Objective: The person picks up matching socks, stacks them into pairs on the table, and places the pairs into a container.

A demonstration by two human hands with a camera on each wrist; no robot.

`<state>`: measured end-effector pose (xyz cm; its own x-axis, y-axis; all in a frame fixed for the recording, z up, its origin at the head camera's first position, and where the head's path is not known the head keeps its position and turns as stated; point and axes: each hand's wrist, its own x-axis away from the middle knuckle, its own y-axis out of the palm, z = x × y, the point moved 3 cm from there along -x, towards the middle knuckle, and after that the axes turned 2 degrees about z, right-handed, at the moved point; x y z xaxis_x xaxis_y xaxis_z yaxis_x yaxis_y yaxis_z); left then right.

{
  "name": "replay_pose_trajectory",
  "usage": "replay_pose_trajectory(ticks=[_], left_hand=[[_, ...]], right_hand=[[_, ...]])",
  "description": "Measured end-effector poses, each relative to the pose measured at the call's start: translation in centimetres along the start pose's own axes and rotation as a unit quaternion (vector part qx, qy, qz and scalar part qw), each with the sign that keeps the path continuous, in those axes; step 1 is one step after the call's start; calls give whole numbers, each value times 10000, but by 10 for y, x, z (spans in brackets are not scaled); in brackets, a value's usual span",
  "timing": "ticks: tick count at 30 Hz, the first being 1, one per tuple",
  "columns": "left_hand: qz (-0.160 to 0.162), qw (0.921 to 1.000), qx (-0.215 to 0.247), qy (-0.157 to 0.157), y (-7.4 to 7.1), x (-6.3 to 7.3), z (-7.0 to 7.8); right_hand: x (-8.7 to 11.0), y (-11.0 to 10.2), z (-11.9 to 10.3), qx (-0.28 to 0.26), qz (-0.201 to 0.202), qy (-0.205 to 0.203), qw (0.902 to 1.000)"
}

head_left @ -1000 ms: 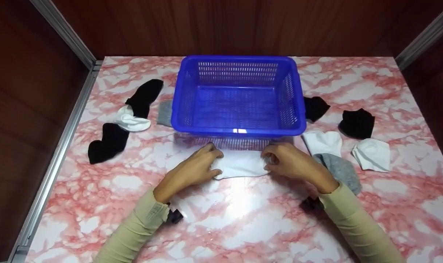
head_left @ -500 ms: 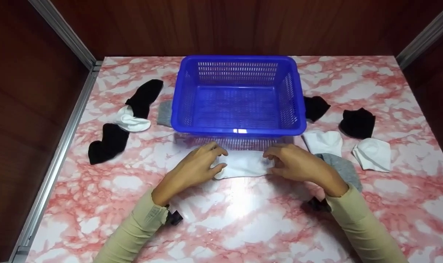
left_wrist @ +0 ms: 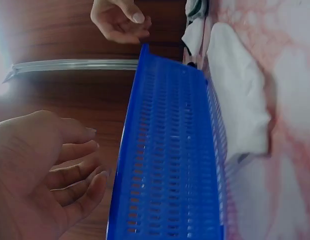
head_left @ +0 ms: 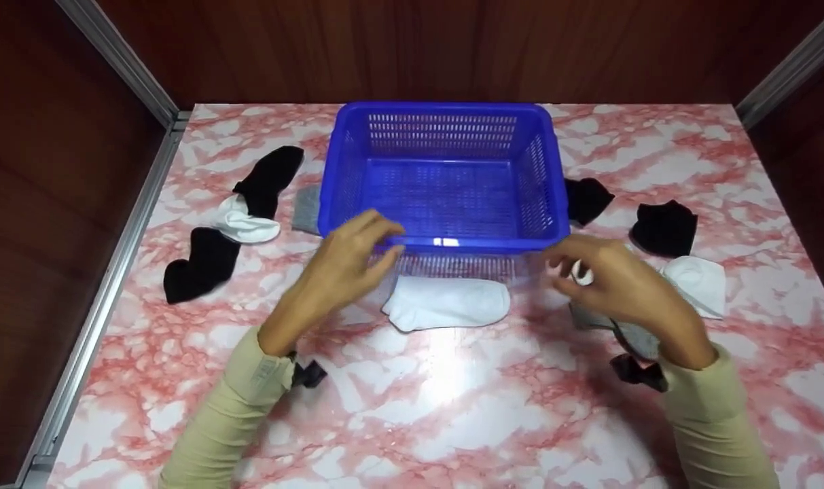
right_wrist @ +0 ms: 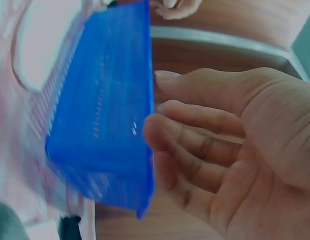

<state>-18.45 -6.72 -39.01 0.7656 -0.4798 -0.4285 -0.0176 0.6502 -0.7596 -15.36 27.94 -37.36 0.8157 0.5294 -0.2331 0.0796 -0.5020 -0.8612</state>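
A white sock (head_left: 449, 303) lies flat on the table in front of the blue plastic basket (head_left: 445, 242). My left hand (head_left: 340, 261) is raised to the left of this sock, its relaxed fingers holding nothing and overlapping the basket's front-left corner in the head view. On the other side, my right hand (head_left: 608, 282) hovers with loosely bent fingers, also holding nothing. Beneath it, a grey sock (head_left: 639, 339) and another white sock are largely hidden. In the right wrist view the fingers (right_wrist: 205, 150) are bare, with the basket (right_wrist: 105, 100) beyond them.
Two black socks (head_left: 204, 265) and a white sock (head_left: 245, 221) lie at the left. Part of a grey sock (head_left: 306, 209) shows beside the basket. To the right are black socks (head_left: 664, 229) and a white sock (head_left: 700, 285). Wooden panels (head_left: 445, 51) surround the marbled table (head_left: 412, 435).
Both hands have let go of the white sock and lifted away from it. The left moved up and leftward, the right moved rightward over the other socks. The sock stays flat in place.
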Motion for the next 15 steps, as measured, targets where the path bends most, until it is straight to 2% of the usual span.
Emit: replay_pose_trajectory(ticks=[3, 6, 9, 15], left_hand=[[61, 9998, 47, -163, -11, -8, -7], [59, 9996, 48, -259, -21, -16, -14], [107, 9992, -28, -394, -28, -23, -22], [570, 9951, -199, -786, -38, -39, -43]], right_hand=[[3, -13, 7, 154, 584, -171, 9980], [6, -25, 19, 346, 928, -101, 9950], [12, -34, 34, 524, 1052, 279, 9927], [19, -36, 61, 829, 944, 972, 9873]])
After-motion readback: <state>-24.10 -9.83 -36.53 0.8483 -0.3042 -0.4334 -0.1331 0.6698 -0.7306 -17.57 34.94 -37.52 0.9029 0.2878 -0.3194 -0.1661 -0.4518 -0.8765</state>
